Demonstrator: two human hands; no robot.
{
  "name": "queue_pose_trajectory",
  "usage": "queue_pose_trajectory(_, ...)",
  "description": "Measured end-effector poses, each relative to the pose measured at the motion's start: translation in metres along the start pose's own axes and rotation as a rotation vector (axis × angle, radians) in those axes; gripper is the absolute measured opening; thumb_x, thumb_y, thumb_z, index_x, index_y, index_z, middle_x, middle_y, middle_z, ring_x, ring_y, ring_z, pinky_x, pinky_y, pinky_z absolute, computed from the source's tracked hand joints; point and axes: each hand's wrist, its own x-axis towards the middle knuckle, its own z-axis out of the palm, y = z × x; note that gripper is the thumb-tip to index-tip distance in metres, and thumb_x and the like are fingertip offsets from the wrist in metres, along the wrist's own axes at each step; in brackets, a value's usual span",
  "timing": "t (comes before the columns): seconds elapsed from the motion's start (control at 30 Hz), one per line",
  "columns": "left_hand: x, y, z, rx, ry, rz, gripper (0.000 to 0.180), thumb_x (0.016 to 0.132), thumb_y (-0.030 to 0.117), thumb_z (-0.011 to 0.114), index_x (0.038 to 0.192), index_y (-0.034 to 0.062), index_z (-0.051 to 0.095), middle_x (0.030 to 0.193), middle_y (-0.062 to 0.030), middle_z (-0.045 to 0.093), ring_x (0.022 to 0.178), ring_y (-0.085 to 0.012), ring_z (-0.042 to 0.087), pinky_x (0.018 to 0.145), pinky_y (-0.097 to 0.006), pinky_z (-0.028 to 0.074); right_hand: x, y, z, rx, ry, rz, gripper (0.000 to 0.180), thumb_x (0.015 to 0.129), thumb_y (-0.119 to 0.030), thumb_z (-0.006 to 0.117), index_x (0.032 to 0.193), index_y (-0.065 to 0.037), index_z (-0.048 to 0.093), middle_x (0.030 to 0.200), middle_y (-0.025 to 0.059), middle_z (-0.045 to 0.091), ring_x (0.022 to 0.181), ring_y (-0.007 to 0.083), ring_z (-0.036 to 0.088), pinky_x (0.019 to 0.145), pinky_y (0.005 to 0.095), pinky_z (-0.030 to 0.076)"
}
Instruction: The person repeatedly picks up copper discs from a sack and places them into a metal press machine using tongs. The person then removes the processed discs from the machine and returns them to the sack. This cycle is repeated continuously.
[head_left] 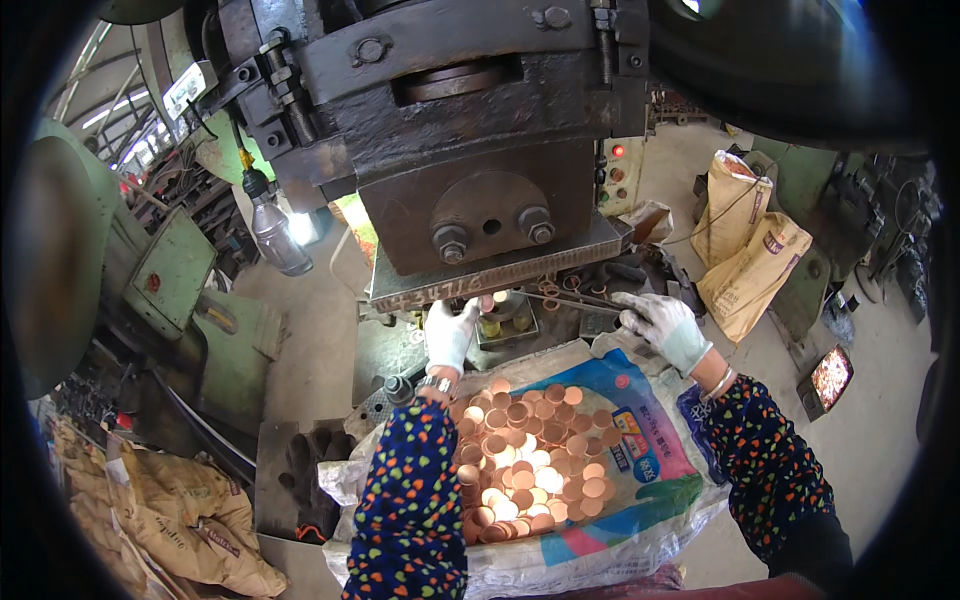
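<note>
My left hand, in a white glove, reaches under the press head. Its fingers are closed at a small copper-coloured disc, beside the round die. From the right, my right hand, gloved too, grips a pair of long thin metal tongs. Their tips point left toward the die. Just below both hands, a heap of copper-coloured discs lies on a printed plastic sack. The heavy press ram hangs right above the die and partly hides the fingertips.
Several copper-coloured rings lie behind the tongs. A plastic bottle with a lamp hangs at the left. Paper sacks stand at the right, more brown sacks lie at lower left. A box of shiny pieces is on the right floor.
</note>
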Motion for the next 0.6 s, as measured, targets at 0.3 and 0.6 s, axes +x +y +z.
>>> queue_pose_trajectory(0.3, -0.002, 0.013, 0.022, 0.566, 0.099, 0.36, 0.038, 0.082, 0.041, 0.065, 0.088, 0.0033, 0.068, 0.08, -0.018, 0.067, 0.075, -0.0358, 0.064, 0.068, -0.042, 0.052, 0.006, -0.002, 0.002, 0.071, -0.042, -0.004, 0.033, 0.091, -0.03, 0.051, 0.116, -0.012, 0.061, 0.093, 0.0143, 0.066, 0.086, 0.0308, 0.062, 0.074, 0.0396, 0.049)
queue_pose_trajectory(0.6, -0.019, 0.022, 0.002, 0.489, 0.011, 0.537, 0.021, 0.085, 0.029, 0.061, 0.095, 0.0126, 0.068, 0.09, -0.0135, 0.062, 0.085, -0.0313, 0.06, 0.073, -0.039, 0.05, 0.016, -0.022, 0.002, -0.065, -0.195, 0.014, 0.033, 0.095, -0.033, 0.045, 0.121, -0.016, 0.056, 0.095, 0.0147, 0.065, 0.089, 0.0311, 0.062, 0.077, 0.0411, 0.049)
